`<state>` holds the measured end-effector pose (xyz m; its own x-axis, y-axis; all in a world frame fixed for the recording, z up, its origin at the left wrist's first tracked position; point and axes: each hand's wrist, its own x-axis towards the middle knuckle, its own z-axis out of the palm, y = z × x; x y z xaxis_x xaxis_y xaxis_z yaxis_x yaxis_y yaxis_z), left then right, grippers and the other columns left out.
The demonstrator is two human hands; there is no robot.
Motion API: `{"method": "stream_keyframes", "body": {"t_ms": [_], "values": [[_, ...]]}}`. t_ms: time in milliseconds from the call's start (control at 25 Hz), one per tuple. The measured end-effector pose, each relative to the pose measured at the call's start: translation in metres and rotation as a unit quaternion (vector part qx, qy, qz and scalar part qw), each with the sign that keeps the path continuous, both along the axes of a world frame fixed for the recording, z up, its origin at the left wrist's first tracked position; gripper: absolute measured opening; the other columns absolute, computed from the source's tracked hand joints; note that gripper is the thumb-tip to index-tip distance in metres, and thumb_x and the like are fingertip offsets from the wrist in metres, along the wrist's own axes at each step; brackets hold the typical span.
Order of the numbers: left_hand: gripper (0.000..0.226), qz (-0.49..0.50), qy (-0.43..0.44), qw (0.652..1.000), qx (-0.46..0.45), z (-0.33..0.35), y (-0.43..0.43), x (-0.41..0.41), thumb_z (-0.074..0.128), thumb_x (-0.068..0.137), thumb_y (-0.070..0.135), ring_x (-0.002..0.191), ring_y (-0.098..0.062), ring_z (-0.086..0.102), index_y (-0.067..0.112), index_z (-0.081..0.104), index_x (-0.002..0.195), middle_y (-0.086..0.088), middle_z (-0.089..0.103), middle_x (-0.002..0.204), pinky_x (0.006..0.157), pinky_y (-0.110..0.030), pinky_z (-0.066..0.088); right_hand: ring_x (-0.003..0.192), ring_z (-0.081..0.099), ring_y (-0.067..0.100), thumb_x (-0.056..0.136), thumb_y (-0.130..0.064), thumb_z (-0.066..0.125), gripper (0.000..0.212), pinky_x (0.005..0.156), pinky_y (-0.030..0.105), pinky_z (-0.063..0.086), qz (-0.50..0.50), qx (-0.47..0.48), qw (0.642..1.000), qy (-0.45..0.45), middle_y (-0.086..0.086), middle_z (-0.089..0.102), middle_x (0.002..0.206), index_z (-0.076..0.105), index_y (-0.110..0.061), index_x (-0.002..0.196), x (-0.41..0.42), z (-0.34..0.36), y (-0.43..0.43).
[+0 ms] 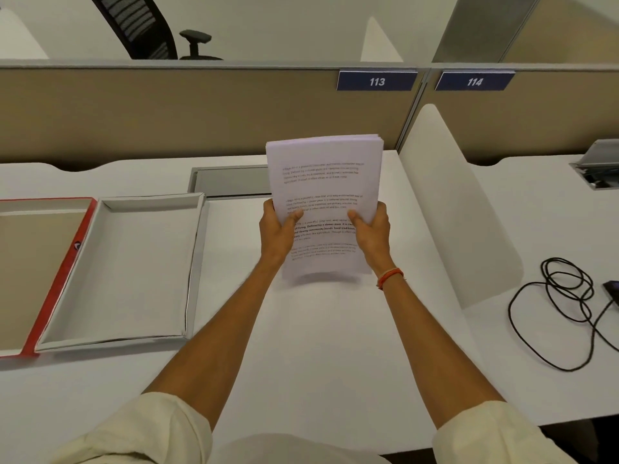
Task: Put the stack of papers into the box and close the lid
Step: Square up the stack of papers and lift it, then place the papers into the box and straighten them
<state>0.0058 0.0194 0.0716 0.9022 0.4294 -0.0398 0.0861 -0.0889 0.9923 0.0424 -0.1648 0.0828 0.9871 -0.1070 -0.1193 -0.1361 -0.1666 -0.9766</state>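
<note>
So — two hands, left hand [279, 229] and right hand [370, 231], one stack of papers [325, 182], one box [120, 269].

A white bench [318, 346] filled the lower frame. Behind it ran a tan partition [167, 112] carrying blue plates numbered 113 [377, 81] and 114 [474, 82]. A white divider [459, 209] stood right of centre; a black office chair [150, 28] showed upper left.

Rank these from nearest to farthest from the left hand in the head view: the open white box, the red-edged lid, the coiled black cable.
From the left hand, which grips the stack of printed papers:
1. Open white cardboard box, on the desk just to its left.
2. Red-edged lid, beyond the box, far left.
3. Coiled black cable, far right, past the white divider.
</note>
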Motion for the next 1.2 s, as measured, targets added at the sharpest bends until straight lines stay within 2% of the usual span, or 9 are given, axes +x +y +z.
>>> {"method": "stream_keyframes", "body": {"t_ms": [120,240,320,480,680,800,920,1040,1200], "values": [[0.049,0.015,0.028,0.999,0.037,0.011,0.010,0.002,0.069,0.087,0.024,0.089,-0.011,0.065,0.012,0.044,0.128,-0.007,0.062,0.125,0.060,-0.012,0.054,0.107,0.063,0.027,0.089,-0.020,0.068,0.044,0.078,0.027,0.054,0.007,-0.078,0.996,0.034,0.013,0.061,0.125,0.047,-0.004,0.124,0.010,0.018,0.009],[0.053,0.017,0.049,0.996,0.077,0.017,0.021,-0.001,0.068,0.088,0.024,0.102,-0.020,0.064,0.012,0.044,0.133,-0.009,0.060,0.130,0.078,-0.028,0.055,0.111,0.062,0.030,0.088,-0.020,0.070,0.045,0.081,0.028,0.051,0.038,-0.127,0.989,0.065,0.016,0.061,0.126,0.050,0.001,0.122,0.014,0.026,0.020],[0.053,0.017,0.068,0.993,0.097,0.021,0.032,-0.005,0.068,0.088,0.023,0.109,-0.027,0.065,0.012,0.044,0.134,-0.011,0.060,0.132,0.084,-0.035,0.056,0.114,0.061,0.032,0.088,-0.020,0.070,0.045,0.086,0.030,0.052,0.060,-0.156,0.983,0.078,0.017,0.060,0.127,0.051,0.003,0.122,0.012,0.029,0.030],[0.051,0.029,0.101,0.987,0.124,0.024,0.058,-0.019,0.068,0.088,0.023,0.111,-0.032,0.065,0.010,0.046,0.132,-0.013,0.060,0.133,0.081,-0.032,0.053,0.116,0.059,0.033,0.088,-0.021,0.069,0.047,0.097,0.042,0.053,0.092,-0.167,0.977,0.091,0.019,0.059,0.128,0.050,0.003,0.124,0.002,0.029,0.058],[0.049,0.038,0.111,0.983,0.139,0.024,0.106,-0.036,0.070,0.087,0.023,0.111,-0.033,0.066,0.009,0.050,0.130,-0.014,0.061,0.132,0.078,-0.030,0.051,0.118,0.057,0.035,0.090,-0.022,0.067,0.051,0.098,0.044,0.051,0.115,-0.183,0.972,0.098,0.021,0.056,0.130,0.046,0.006,0.126,-0.015,0.026,0.108],[0.049,0.040,0.116,0.983,0.134,0.021,0.144,-0.048,0.070,0.087,0.022,0.111,-0.034,0.065,0.008,0.051,0.130,-0.014,0.061,0.133,0.086,-0.037,0.055,0.118,0.057,0.034,0.090,-0.023,0.067,0.051,0.098,0.043,0.052,0.127,-0.186,0.968,0.110,0.021,0.056,0.130,0.045,0.006,0.127,-0.026,0.022,0.145],[0.048,0.039,0.121,0.982,0.140,0.017,0.186,-0.063,0.070,0.087,0.022,0.112,-0.034,0.065,0.008,0.052,0.129,-0.014,0.061,0.132,0.085,-0.035,0.053,0.116,0.059,0.034,0.090,-0.021,0.067,0.045,0.095,0.041,0.053,0.131,-0.177,0.968,0.117,0.019,0.058,0.129,0.048,0.004,0.123,-0.039,0.019,0.187],[0.049,0.041,0.138,0.978,0.149,0.015,0.231,-0.076,0.071,0.086,0.022,0.112,-0.034,0.064,0.007,0.052,0.129,-0.015,0.061,0.133,0.090,-0.041,0.054,0.114,0.061,0.033,0.090,-0.020,0.067,0.040,0.092,0.039,0.054,0.135,-0.172,0.968,0.123,0.018,0.060,0.126,0.051,0.002,0.120,-0.054,0.014,0.233],[0.048,0.039,0.153,0.975,0.156,0.009,0.290,-0.092,0.072,0.085,0.021,0.113,-0.034,0.064,0.006,0.053,0.127,-0.016,0.062,0.131,0.089,-0.040,0.054,0.114,0.061,0.033,0.090,-0.020,0.066,0.043,0.092,0.039,0.054,0.140,-0.170,0.966,0.137,0.018,0.060,0.127,0.049,0.002,0.123,-0.070,0.005,0.292]]}}
